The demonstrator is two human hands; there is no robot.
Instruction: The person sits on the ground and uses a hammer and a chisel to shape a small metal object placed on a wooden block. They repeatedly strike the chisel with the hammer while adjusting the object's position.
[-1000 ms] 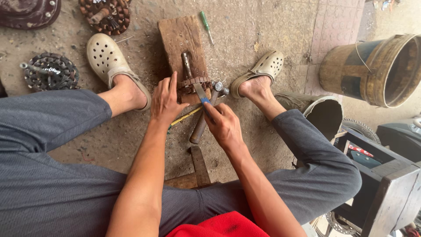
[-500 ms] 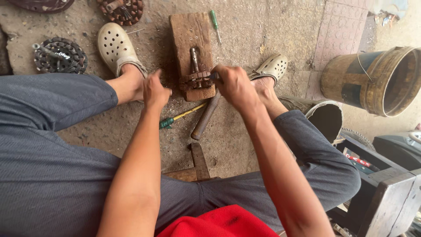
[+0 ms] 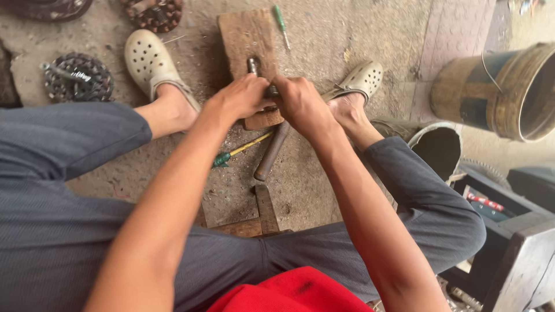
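Both the left hand (image 3: 240, 98) and the right hand (image 3: 300, 104) close their fingers on a metal part (image 3: 253, 65) atop the wooden block (image 3: 245, 34).

One head-worn camera looks steeply down, close over the wooden block (image 3: 248, 52) on the ground.

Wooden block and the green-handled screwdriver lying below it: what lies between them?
In the head view, between the wooden block and the green-handled screwdriver, only gritty bare floor shows.

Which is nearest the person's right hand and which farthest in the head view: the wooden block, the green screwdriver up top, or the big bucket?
From the right hand:
1. Wooden block, directly beneath it.
2. Green screwdriver, just beyond the block, top centre.
3. Bucket, far right.
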